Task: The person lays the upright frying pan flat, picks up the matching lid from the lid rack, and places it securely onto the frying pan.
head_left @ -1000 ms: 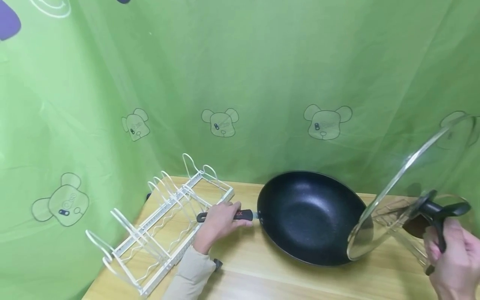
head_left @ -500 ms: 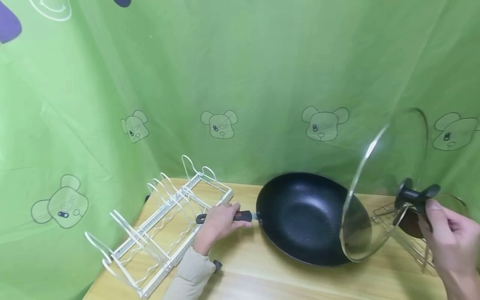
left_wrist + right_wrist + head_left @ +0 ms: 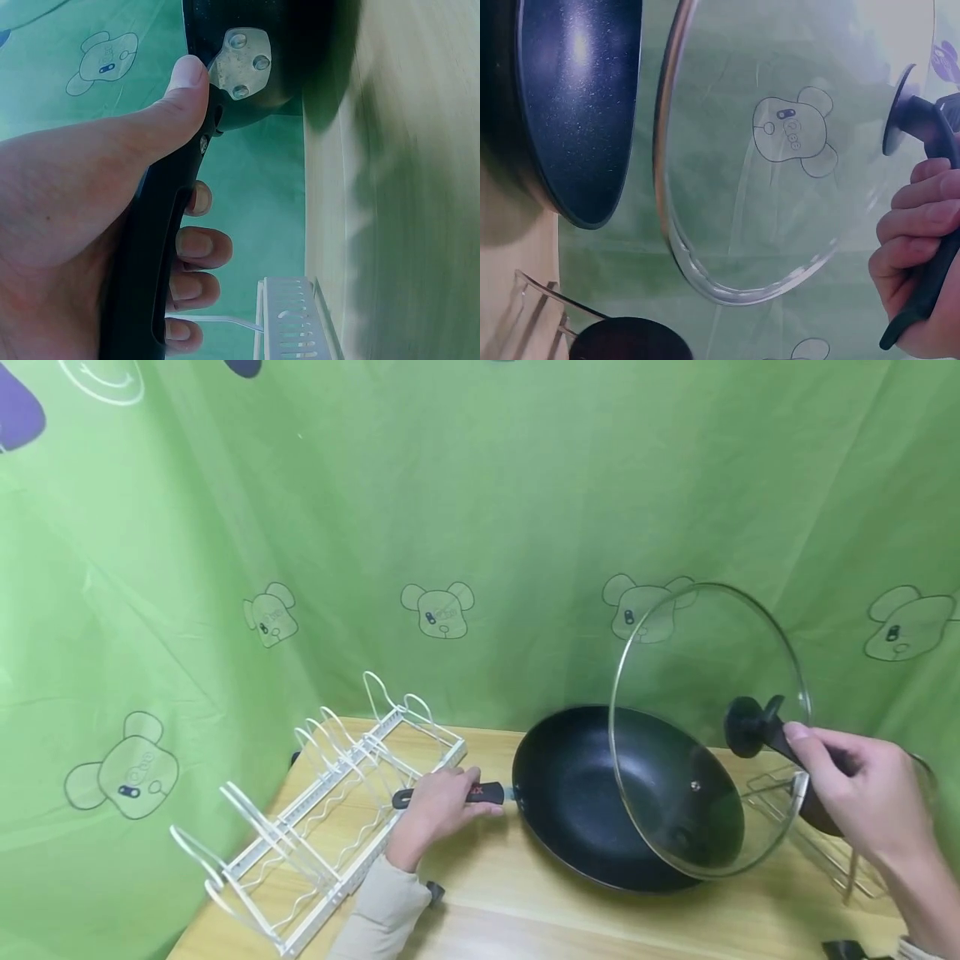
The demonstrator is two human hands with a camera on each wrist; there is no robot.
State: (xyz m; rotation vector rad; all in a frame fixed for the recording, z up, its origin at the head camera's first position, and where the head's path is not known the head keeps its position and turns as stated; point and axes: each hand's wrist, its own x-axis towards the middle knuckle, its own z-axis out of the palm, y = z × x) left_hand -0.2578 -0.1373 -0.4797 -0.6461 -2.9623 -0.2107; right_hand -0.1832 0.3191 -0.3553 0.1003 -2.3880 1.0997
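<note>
A black frying pan (image 3: 585,793) has its long black handle (image 3: 487,791) pointing left. My left hand (image 3: 438,802) grips that handle, the thumb lying along it towards the pan in the left wrist view, where the pan's base stands off the table. By its black handle, my right hand (image 3: 870,793) holds a round glass lid (image 3: 675,693) with a metal rim. The lid is steeply tilted in front of the pan's right part, which shows through the glass. In the right wrist view, the lid (image 3: 727,187) and the pan (image 3: 577,105) are apart, with my fingers curled round the lid's handle.
Left of the pan stands a white wire rack (image 3: 337,810) with upright loops. Behind my right hand is a metal wire rack (image 3: 832,860) with a dark round thing (image 3: 630,341) at it, partly hidden. A green curtain (image 3: 525,527) hangs behind the wooden table (image 3: 540,918).
My right hand has moved left with the lid, bringing it in front of the pan and turning its face more towards the head camera. The left hand and pan have hardly moved.
</note>
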